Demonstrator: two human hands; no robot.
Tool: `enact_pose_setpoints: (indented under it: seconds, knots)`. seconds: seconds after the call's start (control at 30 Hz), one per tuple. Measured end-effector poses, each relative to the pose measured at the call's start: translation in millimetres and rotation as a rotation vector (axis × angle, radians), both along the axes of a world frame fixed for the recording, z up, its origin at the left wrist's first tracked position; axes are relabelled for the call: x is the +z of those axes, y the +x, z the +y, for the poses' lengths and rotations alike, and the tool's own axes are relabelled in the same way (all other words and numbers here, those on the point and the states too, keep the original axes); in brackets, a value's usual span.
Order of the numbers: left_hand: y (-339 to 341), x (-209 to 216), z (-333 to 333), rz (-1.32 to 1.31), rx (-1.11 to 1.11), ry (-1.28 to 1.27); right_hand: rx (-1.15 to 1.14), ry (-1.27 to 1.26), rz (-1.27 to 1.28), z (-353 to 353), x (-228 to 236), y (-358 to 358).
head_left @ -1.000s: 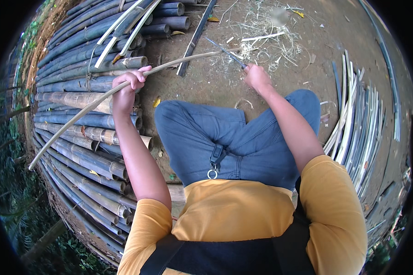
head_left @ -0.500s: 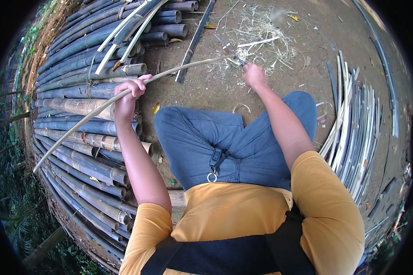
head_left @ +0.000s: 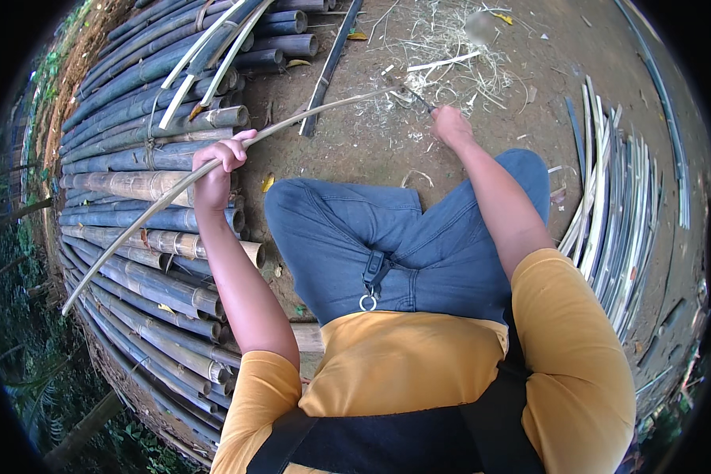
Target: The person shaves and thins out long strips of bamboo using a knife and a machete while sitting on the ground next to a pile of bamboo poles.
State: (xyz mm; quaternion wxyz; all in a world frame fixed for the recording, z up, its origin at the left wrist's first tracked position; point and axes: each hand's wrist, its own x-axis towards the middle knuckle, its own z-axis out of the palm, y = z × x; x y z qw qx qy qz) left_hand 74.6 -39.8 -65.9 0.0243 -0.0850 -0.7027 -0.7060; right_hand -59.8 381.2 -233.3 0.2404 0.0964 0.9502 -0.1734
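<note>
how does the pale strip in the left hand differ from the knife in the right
The pale strip is longer than the knife. The strip is tan and bowed, while the knife's blade is dark and looks straight. The left hand grips the strip partway along; the right hand holds the knife at one end. Both are slender.

Brown earthen ground is covered by curly pale shavings at 1 o'clock, round dark bamboo poles at 9, slender pale-and-grey strips at 3.
</note>
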Motion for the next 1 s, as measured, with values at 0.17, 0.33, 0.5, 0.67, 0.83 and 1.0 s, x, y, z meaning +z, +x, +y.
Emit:
enact_pose_setpoints:
  seconds: [0.17,0.33,0.5,0.67,0.83,1.0]
  knots:
    - [2.9,-0.4,-0.1,-0.004,0.029,0.006,-0.144,0.034,0.013,-0.2,-18.0,-1.2]
    - [1.2,0.1,0.6,-0.100,0.161,0.061,-0.113,-0.060,-0.006,-14.3,7.3,9.1]
    - [2.3,2.0,8.5,-0.193,0.339,0.157,0.016,-0.054,-0.010,-15.2,25.9,19.5]
    - [2.8,4.5,18.2,-0.223,0.412,0.201,0.000,0.053,0.003,-14.9,4.2,6.5]
    - [11.3,-2.7,16.1,-0.190,0.346,0.179,-0.127,0.059,0.026,7.7,-11.4,-4.5]
    - [18.9,-10.0,15.6,-0.171,0.372,0.185,-0.034,-0.069,0.066,-23.4,19.9,17.3]
